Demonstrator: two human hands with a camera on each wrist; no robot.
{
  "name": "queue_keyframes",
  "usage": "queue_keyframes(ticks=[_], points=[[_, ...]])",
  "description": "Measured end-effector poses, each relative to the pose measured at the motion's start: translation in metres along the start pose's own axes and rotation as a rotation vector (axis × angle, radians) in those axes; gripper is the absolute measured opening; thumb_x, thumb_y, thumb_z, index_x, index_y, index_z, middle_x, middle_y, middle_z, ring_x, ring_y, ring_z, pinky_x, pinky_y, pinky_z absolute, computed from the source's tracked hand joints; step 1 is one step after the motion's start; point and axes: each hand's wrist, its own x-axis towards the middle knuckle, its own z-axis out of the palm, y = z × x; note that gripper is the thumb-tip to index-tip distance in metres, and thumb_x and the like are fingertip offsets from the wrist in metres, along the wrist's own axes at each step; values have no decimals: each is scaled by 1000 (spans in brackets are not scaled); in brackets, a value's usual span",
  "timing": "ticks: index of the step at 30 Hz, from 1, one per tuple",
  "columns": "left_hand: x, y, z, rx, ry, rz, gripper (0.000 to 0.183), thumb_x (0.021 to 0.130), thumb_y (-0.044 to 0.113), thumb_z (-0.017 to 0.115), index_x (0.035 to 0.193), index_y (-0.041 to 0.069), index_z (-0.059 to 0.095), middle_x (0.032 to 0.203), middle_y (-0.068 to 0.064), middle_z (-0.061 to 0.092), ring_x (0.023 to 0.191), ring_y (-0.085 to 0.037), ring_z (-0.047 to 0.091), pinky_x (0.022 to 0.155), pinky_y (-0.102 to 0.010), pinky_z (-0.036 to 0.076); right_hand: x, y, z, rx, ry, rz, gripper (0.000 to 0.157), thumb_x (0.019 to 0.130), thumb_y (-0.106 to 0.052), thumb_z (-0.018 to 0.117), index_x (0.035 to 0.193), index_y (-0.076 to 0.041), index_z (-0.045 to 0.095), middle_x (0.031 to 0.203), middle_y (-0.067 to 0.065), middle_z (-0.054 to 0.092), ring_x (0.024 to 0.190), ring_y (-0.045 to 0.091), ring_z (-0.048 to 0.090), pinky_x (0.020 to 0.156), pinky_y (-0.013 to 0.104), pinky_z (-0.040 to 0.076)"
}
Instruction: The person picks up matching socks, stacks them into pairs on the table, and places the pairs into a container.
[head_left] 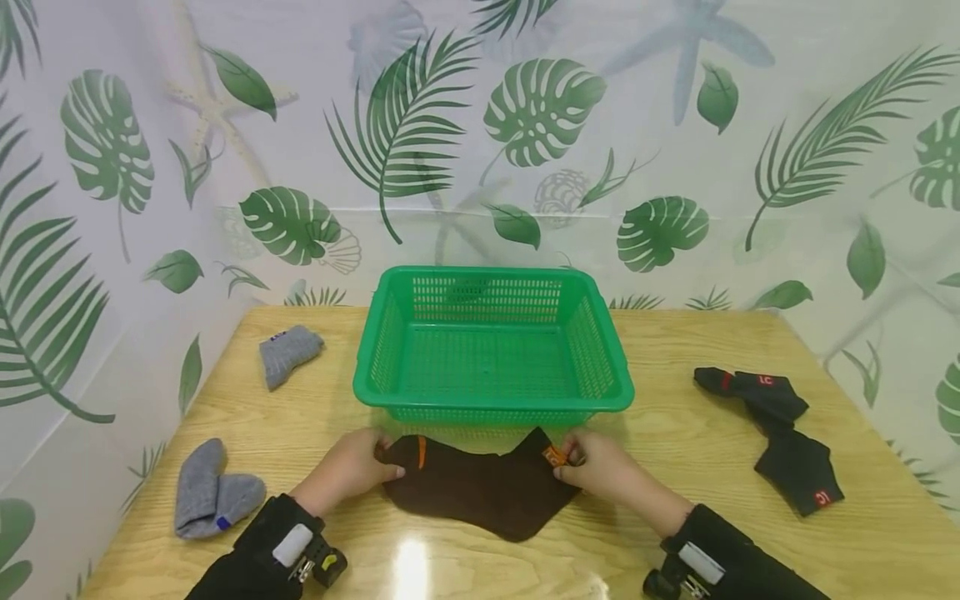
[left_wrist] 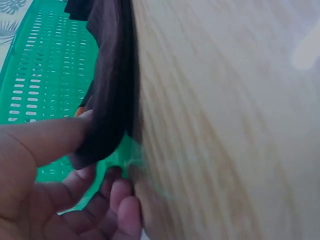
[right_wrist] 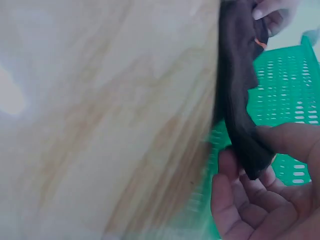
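Note:
A dark brown sock [head_left: 480,485] is stretched sideways between both hands, just in front of the green basket. My left hand [head_left: 362,463] pinches its left end, close to an orange stripe. At the other end, by an orange label, my right hand [head_left: 600,461] has the fabric between thumb and fingers. In the left wrist view the thumb lies over the sock [left_wrist: 110,75] with the fingers bent below it. The right wrist view shows the sock [right_wrist: 240,100] hanging close to the tabletop, its end between thumb and fingers.
The green basket [head_left: 493,403] stands at the back middle of the wooden table [head_left: 667,550], with nothing inside. Two grey socks lie at left, one ribbed [head_left: 291,352] and one folded [head_left: 213,493]. At right lie black socks [head_left: 801,468] with red labels. A leaf-print sheet [head_left: 450,167] hangs behind.

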Motion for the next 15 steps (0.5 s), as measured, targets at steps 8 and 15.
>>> queue_keyframes(ticks=[8, 15], points=[[-6, -6, 4, -224, 32, 45, 29, 82, 8, 76, 102, -4, 59, 95, -11, 63, 89, -24, 58, 75, -39, 49, -8, -3, -12, 66, -47, -53, 44, 84, -12, 74, 118, 10, 58, 83, 4, 65, 64, 13, 56, 57, 29, 47], [-17, 3, -4, -291, 33, 65, 33, 84, 10, 74, 111, -2, 60, 93, -9, 67, 90, -25, 64, 73, -38, 52, -11, -11, -21, 112, -118, -159, 25, 89, -15, 69, 107, 3, 63, 87, 3, 64, 76, 14, 57, 59, 27, 46]])
